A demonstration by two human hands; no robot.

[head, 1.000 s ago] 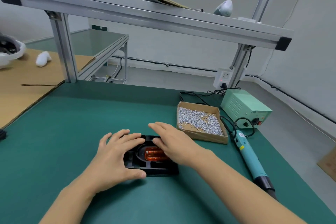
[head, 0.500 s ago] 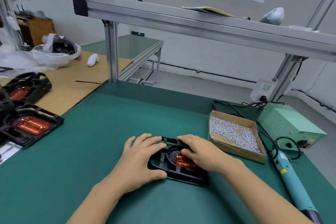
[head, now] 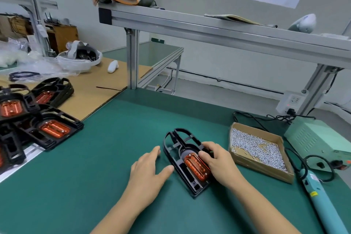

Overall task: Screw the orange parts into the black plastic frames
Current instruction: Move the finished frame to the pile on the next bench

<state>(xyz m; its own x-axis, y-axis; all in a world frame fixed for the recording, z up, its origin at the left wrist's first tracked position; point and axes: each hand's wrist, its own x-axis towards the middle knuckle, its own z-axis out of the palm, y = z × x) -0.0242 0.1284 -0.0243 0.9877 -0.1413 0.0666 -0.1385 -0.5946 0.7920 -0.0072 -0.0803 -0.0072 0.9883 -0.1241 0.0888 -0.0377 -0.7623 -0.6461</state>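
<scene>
A black plastic frame [head: 177, 145] lies tilted on the green mat with an orange part [head: 196, 166] seated in it. My right hand [head: 218, 161] grips the frame's right side, its fingers curled over the rim next to the orange part. My left hand [head: 148, 171] rests flat on the mat just left of the frame, fingers straight, thumb near the frame's edge. A teal electric screwdriver [head: 322, 201] lies on the mat at the right. A cardboard box of small silver screws [head: 256, 146] sits beside my right hand.
Several black frames with orange parts [head: 53, 127] are stacked at the left edge. A pale green power unit [head: 321, 138] with cables stands at the back right. An aluminium shelf [head: 209, 28] crosses overhead. Cardboard [head: 91, 89] and bagged items lie at the far left.
My view has swung left, bringing the stack of frames into sight. The frame has turned on the mat, my left hand has come off it, and my right hand now grips its side.
</scene>
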